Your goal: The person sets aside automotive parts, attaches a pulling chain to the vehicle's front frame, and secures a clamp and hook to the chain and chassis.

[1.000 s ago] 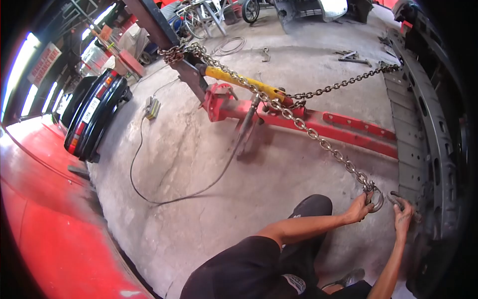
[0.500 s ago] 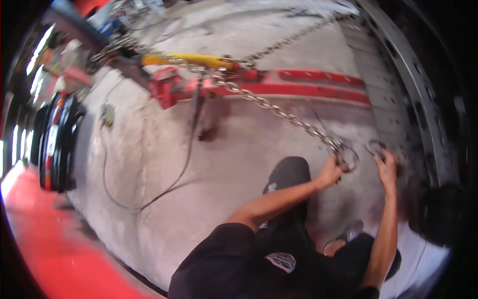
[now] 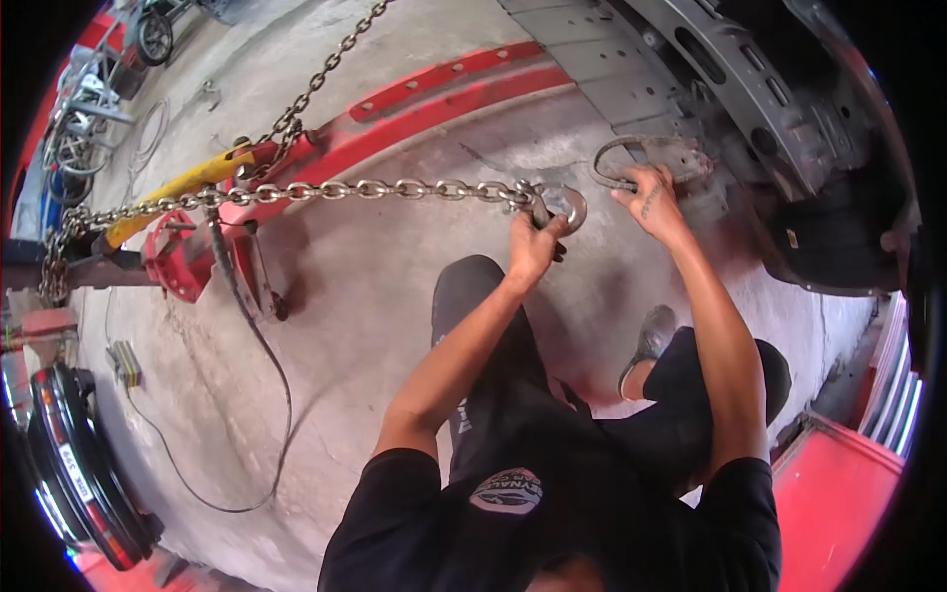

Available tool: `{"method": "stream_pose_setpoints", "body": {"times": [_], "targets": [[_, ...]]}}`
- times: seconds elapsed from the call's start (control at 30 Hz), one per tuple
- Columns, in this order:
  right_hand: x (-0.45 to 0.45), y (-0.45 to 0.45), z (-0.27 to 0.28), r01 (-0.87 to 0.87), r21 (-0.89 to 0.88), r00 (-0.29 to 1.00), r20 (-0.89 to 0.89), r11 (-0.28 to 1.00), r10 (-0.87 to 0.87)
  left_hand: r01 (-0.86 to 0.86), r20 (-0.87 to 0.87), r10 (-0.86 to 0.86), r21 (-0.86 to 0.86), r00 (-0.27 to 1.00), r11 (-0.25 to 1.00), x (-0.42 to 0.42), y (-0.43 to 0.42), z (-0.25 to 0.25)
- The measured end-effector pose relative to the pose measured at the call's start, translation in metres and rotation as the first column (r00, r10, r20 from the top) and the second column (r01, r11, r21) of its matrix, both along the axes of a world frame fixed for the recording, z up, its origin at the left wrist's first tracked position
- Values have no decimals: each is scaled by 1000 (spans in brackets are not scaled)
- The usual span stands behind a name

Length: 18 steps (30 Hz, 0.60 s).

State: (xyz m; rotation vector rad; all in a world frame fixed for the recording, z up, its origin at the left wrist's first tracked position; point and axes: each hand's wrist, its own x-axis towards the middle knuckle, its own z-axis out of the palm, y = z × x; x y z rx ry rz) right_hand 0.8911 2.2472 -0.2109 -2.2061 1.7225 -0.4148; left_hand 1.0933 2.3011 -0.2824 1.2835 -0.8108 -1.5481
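My left hand (image 3: 536, 245) is closed around a large metal hook (image 3: 572, 209) at the end of a steel chain (image 3: 370, 188). That chain runs taut-looking to the left, over the red and yellow frame. To the right, my right hand (image 3: 653, 205) pinches a dark curved loop (image 3: 604, 158). Beside its fingers is a worn metal plate or clamp (image 3: 691, 156), next to the grey vehicle body (image 3: 735, 89). A gap of floor separates the hook from the loop.
A red steel beam (image 3: 434, 104) with a yellow cylinder (image 3: 182, 193) lies across the floor. A second chain (image 3: 330, 69) rises from it. A black hose (image 3: 271, 360) curls over the concrete. At lower left is a black bumper (image 3: 74, 464); a red panel (image 3: 838, 493) lies at right.
The view has turned toward the vehicle, so the beam and chain appear farther left. Both hands keep their hold, the left on the hook, the right on the loop.
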Motion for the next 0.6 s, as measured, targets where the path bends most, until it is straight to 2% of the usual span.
{"method": "stream_pose_setpoints", "body": {"times": [0.03, 0.13, 0.33, 0.4, 0.47, 0.5, 0.53, 0.57, 0.6], "targets": [[2, 1, 4, 2, 17, 1000, 7, 1000, -2, 43, 3, -43, 17, 999, 999, -1, -4, 1], [6, -1, 11, 63, 105, 998, 25, 993, -66, -50, -11, 49, -76, 999, 996, -13, -12, 5], [4, -3, -7, 8, -47, 1000, 1, 999, -8, -8, -3, 8, -100, 1000, 995, -19, -23, 16], [-15, -8, -35, -78, -187, 996, 18, 979, 83, 9, -15, -11, -99, 1000, 995, -17, -24, 18], [-19, -8, -43, -98, -149, 995, -39, 984, 94, 64, 82, -55, -117, 995, 991, -18, -25, -8], [-15, -2, -39, -91, -222, 995, -50, 971, 82, 4, 24, -2, -102, 1000, 995, -17, -17, 6], [-21, -4, -52, -107, -292, 993, -73, 951, 89, -48, 45, 53, -112, 998, 993, -18, -12, 6], [-25, -8, -56, -119, -277, 991, -99, 953, 95, -63, -27, 61, -76, 998, 995, -16, -8, 9], [-23, -9, -60, -115, -255, 990, -110, 960, 89, -94, -15, 93, -131, 996, 987, -19, -8, -14]]}}
